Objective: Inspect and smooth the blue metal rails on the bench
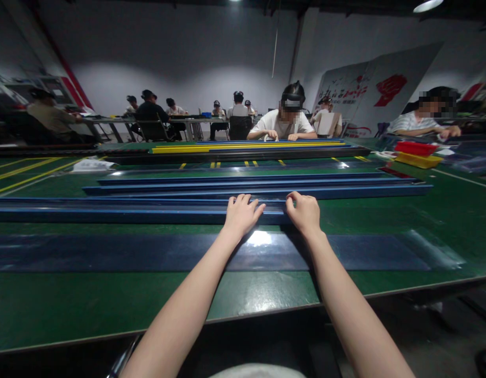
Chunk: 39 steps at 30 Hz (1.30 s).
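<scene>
A long blue channel strip (109, 211) lies across the green table (70, 304), ending near the middle. My left hand (242, 214) rests palm down on its right end, fingers laid over the top edge. My right hand (305, 212) sits just past that end, fingers curled over the strip's tip. Nearer to me lies a dark blue flat sheet (148, 252) under both wrists. Behind the hands, more blue strips (259, 186) run left to right.
Yellow and blue strips (246, 147) lie farther back, where a person sits facing me. Red and yellow trays (418, 153) stand at the right. Other people sit at tables in the background. The table's front edge runs just below my forearms.
</scene>
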Motion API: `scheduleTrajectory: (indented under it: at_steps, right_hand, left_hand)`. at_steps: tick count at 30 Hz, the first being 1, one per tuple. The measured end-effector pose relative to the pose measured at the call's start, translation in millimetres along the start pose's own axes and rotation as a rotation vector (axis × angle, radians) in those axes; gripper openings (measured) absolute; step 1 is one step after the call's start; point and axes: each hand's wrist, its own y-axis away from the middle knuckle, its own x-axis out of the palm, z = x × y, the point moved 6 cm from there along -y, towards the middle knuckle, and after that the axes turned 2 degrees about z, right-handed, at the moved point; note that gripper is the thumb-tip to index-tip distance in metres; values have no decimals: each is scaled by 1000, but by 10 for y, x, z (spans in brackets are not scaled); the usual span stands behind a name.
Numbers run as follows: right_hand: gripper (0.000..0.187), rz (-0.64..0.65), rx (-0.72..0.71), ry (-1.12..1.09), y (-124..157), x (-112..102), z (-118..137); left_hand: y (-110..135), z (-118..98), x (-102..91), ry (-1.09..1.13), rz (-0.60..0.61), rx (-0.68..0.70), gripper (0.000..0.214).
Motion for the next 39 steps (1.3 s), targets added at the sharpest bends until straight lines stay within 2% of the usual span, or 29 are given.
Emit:
scheduleTrajectory:
  at_steps: [3,11,17,20,24,29,34,39]
  right_hand:
    - [30,2,7,18,7,-3,6]
    - [25,63,-117,-70,14,72,123]
    - [23,76,-188,-127,29,75,197]
    - [23,57,-174,-126,27,66,181]
    - [24,10,-89,-65,10,50,75]
    - [27,-32,-15,-9,-1,34,-12]
    - [24,3,-93,-96,13,64,71]
    - [22,32,-188,-203,29,82,156]
  left_hand:
    - [-6,21,-13,-16,-12,-36,42]
    - [0,36,-14,-54,-44,-93,47]
    - [15,-57,55,-48,-6,10,41]
    - [15,-64,78,-39,13,21,40]
    - [5,-43,59,-36,19,0,41]
    - [-4,7,3,-27,4,-63,42]
    - [-9,44,-15,-50,-22,-111,45]
    - [-1,-22,21,-33,-22,-5,40]
